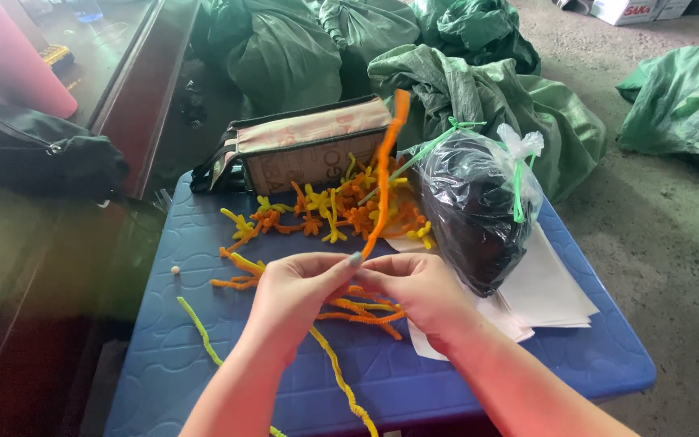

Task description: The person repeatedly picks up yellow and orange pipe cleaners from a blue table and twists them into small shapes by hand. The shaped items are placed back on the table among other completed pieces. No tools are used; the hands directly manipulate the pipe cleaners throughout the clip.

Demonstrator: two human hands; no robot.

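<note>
Your orange pipe cleaner (383, 174) is a long fuzzy stem, standing nearly upright and leaning a little to your right, its top end blurred against the tan pouch behind. Its lower end is pinched where your left hand (297, 291) and right hand (418, 291) meet, fingertips touching, just above the blue table. The stem is almost straight, with a slight bend near the top. It rises in front of the heap of twisted orange and yellow pieces, clear of them along its whole visible length.
</note>
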